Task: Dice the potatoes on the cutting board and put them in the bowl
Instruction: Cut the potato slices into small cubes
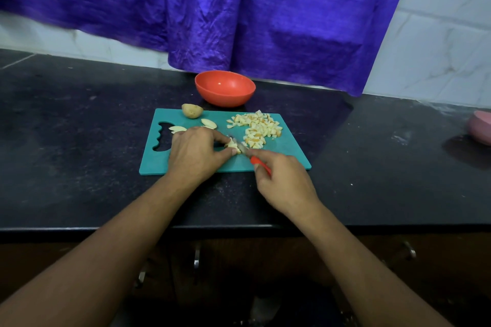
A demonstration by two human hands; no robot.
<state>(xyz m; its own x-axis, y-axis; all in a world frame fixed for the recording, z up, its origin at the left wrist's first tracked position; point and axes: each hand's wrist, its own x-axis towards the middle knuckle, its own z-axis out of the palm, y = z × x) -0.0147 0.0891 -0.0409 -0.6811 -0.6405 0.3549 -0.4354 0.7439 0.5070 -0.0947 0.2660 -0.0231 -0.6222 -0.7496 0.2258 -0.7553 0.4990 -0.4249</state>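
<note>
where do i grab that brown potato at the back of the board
Pinch the potato across its narrow width from above, probably with the nearer left hand. It lies on its side at the far edge of the cutting board, clear of the slices.

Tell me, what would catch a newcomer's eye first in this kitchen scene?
The big purple curtain hangs across the back, above the black counter. In front of it, an orange bowl sits behind a teal cutting board, which carries a pile of diced potato on its right side. At the board's middle, the left hand pinches a potato piece while the right hand cuts it with a red-handled knife.
</note>
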